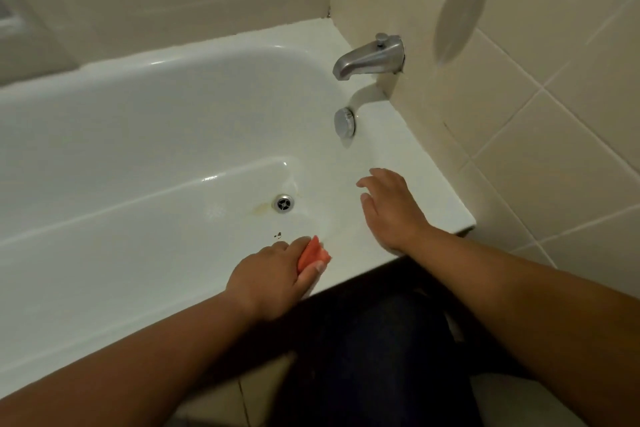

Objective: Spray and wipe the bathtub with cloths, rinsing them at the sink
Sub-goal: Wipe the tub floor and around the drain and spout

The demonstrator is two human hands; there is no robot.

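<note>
Cloth (313, 255): a small orange wad lying at the near wall of the tub (138, 135), just inside the near rim and to the near right of the drain (284, 203). My left hand (270, 274) grips it, fingers and thumb curled round the wad so that only its right edge shows past my knuckles; the forearm crosses the near rim from the near left. Just to the far left of the cloth, a few dark specks (277, 235) lie on the tub floor, and a faint yellowish stain (261, 207) sits just left of the drain. My right hand (391, 211) holds nothing: its fingers are released, loosely spread and pointing to the far left, over the tub's right end near the corner ledge; I cannot tell whether the palm touches the enamel. The two hands are apart, the cloth between them and nearer the left. On the right end wall of the tub is a round metal overflow plate (344, 121); above it a metal spout (369, 57) juts from the tiled wall (554, 135). At the top right hangs a grey shape (460, 14), too blurred to identify. My dark trouser leg (374, 340) fills the near side below the rim.
</note>
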